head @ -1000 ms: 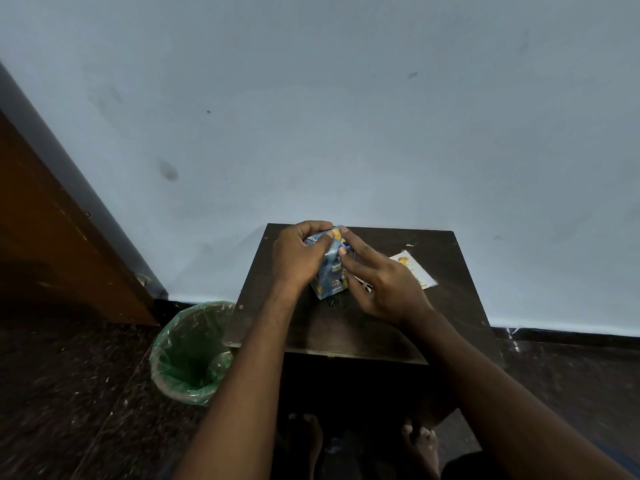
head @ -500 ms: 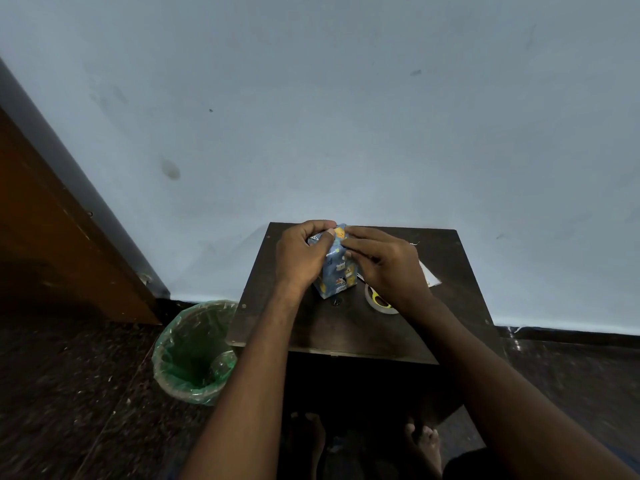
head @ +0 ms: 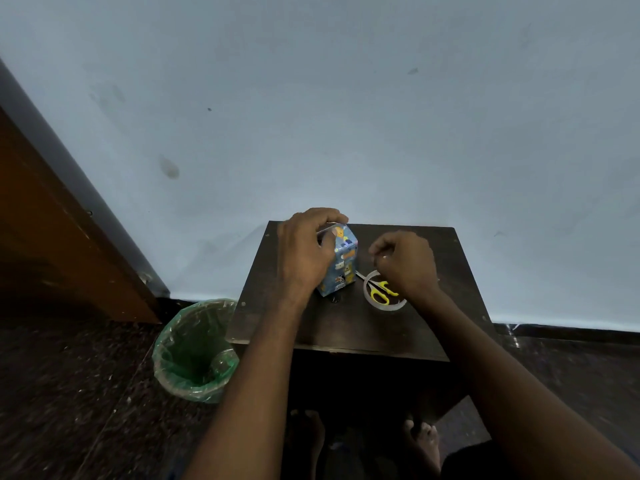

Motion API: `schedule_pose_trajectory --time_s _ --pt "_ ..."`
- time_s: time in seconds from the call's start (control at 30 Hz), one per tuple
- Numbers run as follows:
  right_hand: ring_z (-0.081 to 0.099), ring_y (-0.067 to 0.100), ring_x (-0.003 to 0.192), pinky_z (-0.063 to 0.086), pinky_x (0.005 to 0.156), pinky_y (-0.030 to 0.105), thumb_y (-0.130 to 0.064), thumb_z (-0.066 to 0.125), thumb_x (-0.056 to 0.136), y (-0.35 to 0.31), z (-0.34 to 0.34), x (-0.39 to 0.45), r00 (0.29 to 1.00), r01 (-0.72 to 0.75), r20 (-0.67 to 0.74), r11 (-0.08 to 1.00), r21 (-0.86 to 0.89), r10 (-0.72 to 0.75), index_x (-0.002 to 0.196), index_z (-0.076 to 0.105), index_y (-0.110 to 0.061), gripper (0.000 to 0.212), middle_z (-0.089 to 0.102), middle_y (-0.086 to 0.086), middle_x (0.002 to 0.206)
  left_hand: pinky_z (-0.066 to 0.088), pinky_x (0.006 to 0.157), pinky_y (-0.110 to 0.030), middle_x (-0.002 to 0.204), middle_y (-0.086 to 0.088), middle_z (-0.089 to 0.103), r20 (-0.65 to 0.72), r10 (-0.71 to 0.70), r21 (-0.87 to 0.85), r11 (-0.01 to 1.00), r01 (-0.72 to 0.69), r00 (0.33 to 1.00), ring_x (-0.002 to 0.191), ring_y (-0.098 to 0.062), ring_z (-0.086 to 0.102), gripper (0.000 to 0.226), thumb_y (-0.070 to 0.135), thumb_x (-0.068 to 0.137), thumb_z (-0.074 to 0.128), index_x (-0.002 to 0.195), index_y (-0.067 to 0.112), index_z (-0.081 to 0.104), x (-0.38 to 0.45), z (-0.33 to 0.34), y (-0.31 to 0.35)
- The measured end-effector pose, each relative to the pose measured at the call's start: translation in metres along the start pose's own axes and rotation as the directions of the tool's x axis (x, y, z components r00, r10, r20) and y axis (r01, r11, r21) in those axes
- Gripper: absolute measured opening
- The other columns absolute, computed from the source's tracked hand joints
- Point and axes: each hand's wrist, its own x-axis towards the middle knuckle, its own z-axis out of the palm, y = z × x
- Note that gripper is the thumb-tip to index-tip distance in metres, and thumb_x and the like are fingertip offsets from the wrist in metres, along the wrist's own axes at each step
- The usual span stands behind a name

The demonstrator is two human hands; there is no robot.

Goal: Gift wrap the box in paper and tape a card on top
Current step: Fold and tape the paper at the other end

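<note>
At frame centre the left hand [head: 304, 251] curls its grip round the upright wrapped box [head: 341, 261] on the dark surface [head: 346, 323] — the right hand [head: 403, 261], just beside, hovers with fingers curled, holding nothing discernible.

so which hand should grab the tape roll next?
Right. The right hand hovers just over the tape roll and scissors, while the left hand grips the wrapped box, holding it upright.

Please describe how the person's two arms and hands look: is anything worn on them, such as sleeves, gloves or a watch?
Both forearms are bare, with no sleeves in view. The left hand and the right hand wear no gloves. No watch or bracelet shows at either wrist. Rings cannot be judged in this dim picture.
</note>
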Motion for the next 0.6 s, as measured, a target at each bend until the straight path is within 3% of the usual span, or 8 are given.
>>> schedule_pose_trajectory --time_s 0.07,0.17,0.23,0.3,0.4,0.47,0.53,0.6 --pt "0.072 0.014 0.079 0.059 0.07 0.033 -0.01 0.067 0.08 0.003 0.002 -0.005 0.977 -0.07 0.19 0.99 -0.126 0.093 0.069 0.076 -0.021 0.018 0.074 -0.01 0.073 0.056 0.1 -0.045 0.116 0.01 0.078 0.052 0.157 0.057 0.985 -0.16 0.986 0.11 -0.011 0.071 0.044 0.004 0.078 0.052 0.104 0.025 0.081 0.003 0.002 0.005" --pt "0.068 0.022 0.08 0.059 0.07 0.036 -0.032 0.077 0.074 0.003 0.007 -0.016 0.959 -0.092 0.237 0.96 -0.265 0.158 0.069 0.067 -0.017 0.018 0.071 -0.003 0.076 0.056 0.099 -0.034 0.119 0.007 0.075 0.177 0.138 0.01 0.99 -0.142 0.974 0.111 -0.01 0.068 0.051 0.018 0.078 0.041 0.111 0.021 0.08 -0.003 0.01 0.015" --pt "0.066 0.025 0.085 0.058 0.073 0.036 -0.041 0.079 0.075 0.003 0.012 -0.02 0.953 -0.057 0.259 0.93 -0.363 0.159 0.079 0.064 -0.018 0.028 0.07 0.001 0.085 0.058 0.096 -0.037 0.117 0.009 0.075 0.181 0.105 0.024 0.994 -0.111 0.978 0.108 -0.009 0.068 0.052 0.007 0.08 0.043 0.115 0.023 0.078 -0.008 0.017 0.011" --pt "0.066 0.027 0.089 0.057 0.075 0.037 -0.036 0.074 0.084 0.003 0.017 -0.022 0.95 -0.039 0.272 0.923 -0.383 0.153 0.084 0.062 -0.015 0.024 0.068 0.004 0.089 0.059 0.095 -0.037 0.117 0.01 0.075 0.14 0.087 0.029 0.995 -0.092 0.986 0.107 -0.007 0.068 0.048 -0.001 0.088 0.048 0.117 0.024 0.077 -0.008 0.019 0.005" --pt "0.064 0.028 0.079 0.05 0.063 0.03 -0.023 0.065 0.087 0.006 0.018 -0.019 0.945 -0.111 0.263 0.946 -0.305 0.195 0.067 0.055 -0.015 0.023 0.06 0.004 0.073 0.06 0.095 -0.033 0.119 0.012 0.075 0.107 0.07 -0.01 0.998 -0.07 0.992 0.109 -0.004 0.068 0.036 0.003 0.099 0.055 0.119 0.023 0.077 -0.006 0.017 0.004" --pt "0.065 0.027 0.074 0.041 0.054 0.025 -0.02 0.069 0.082 0.007 0.011 -0.012 0.939 -0.21 0.23 0.954 -0.212 0.257 0.061 0.061 -0.011 0.024 0.061 0.005 0.066 0.061 0.092 -0.031 0.116 0.014 0.075 0.107 0.078 -0.035 0.997 -0.075 0.991 0.107 -0.004 0.069 0.033 0.003 0.099 0.059 0.117 0.023 0.077 -0.006 0.016 0.005" --pt "0.069 0.027 0.072 0.046 0.052 0.028 -0.02 0.075 0.076 0.005 0.001 -0.006 0.947 -0.26 0.173 0.962 -0.078 0.27 0.064 0.072 -0.007 0.018 0.069 0.009 0.066 0.061 0.088 -0.033 0.112 0.015 0.074 0.107 0.087 -0.051 0.995 -0.082 0.991 0.103 -0.005 0.07 0.035 0.002 0.096 0.059 0.114 0.025 0.078 -0.005 0.016 0.005" --pt "0.072 0.024 0.068 0.057 0.059 0.036 -0.018 0.079 0.073 0.0 -0.008 -0.006 0.956 -0.279 0.131 0.951 0.131 0.262 0.065 0.075 -0.012 0.01 0.071 0.004 0.065 0.061 0.085 -0.035 0.106 0.016 0.073 0.111 0.081 -0.058 0.996 -0.075 0.991 0.098 -0.008 0.07 0.04 -0.001 0.092 0.059 0.112 0.027 0.078 -0.003 0.017 0.004"
